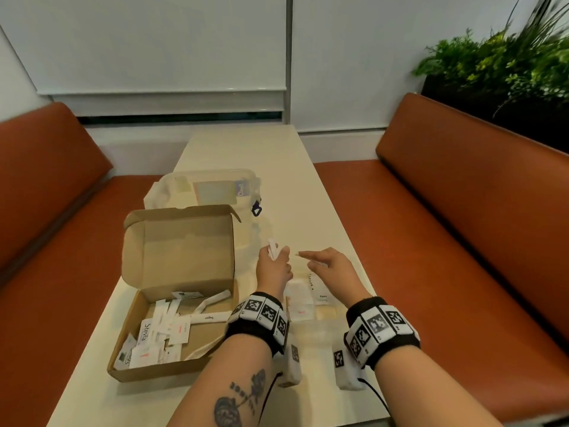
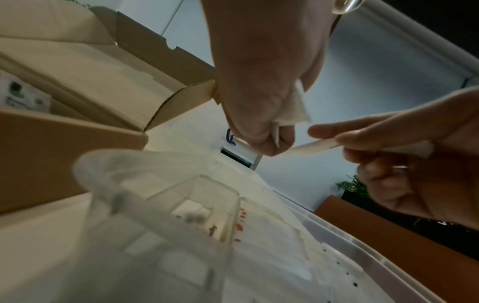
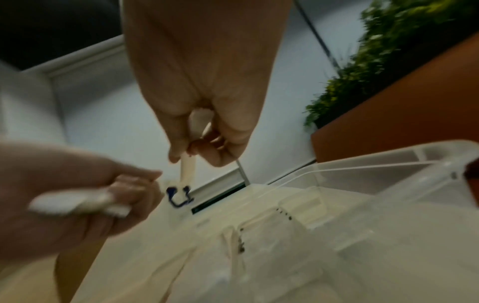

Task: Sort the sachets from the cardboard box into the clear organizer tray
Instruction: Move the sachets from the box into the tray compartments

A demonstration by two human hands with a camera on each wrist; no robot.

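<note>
Left hand [image 1: 274,266] clenched around a small bundle of white sachets [image 1: 272,249], their ends protruding above the knuckles; right hand [image 1: 331,268] pinching a single slim stick sachet [image 2: 313,148] between thumb and forefinger, its free end pointing toward the left hand. Both hands hovered above the clear organizer tray [image 1: 323,329], which lay on the table [image 1: 261,149] directly beneath them and just right of the cardboard box [image 1: 172,291]. The step appeared to be separating one sachet from the held bundle; the next move would call for lowering it into the matching compartment. The sachets were thin, flat paper packets, white with small red or black print; several already lay in the tray's compartments, and many remained loose in the open box.
</note>
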